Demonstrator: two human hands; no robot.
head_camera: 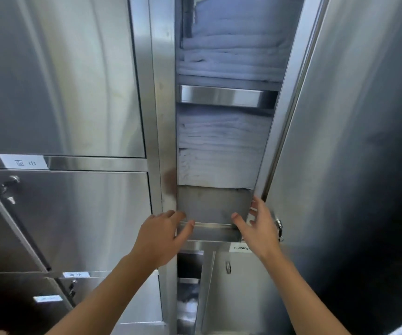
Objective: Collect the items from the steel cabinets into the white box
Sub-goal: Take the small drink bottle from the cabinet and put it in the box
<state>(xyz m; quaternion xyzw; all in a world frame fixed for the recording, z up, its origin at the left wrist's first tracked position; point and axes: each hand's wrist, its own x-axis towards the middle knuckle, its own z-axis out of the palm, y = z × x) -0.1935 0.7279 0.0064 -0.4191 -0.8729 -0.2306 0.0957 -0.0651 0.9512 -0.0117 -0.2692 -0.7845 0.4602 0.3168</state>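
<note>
My left hand (163, 238) and right hand (258, 228), both open and empty, reach toward folded white towels (215, 165) stacked mid-frame in the steel cabinet (162, 117); collecting seems barely begun, white box unseen.

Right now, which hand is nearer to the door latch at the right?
Right. The right hand is just left of the door latch, almost touching it. The left hand is across the shelf opening, much farther left.
</note>
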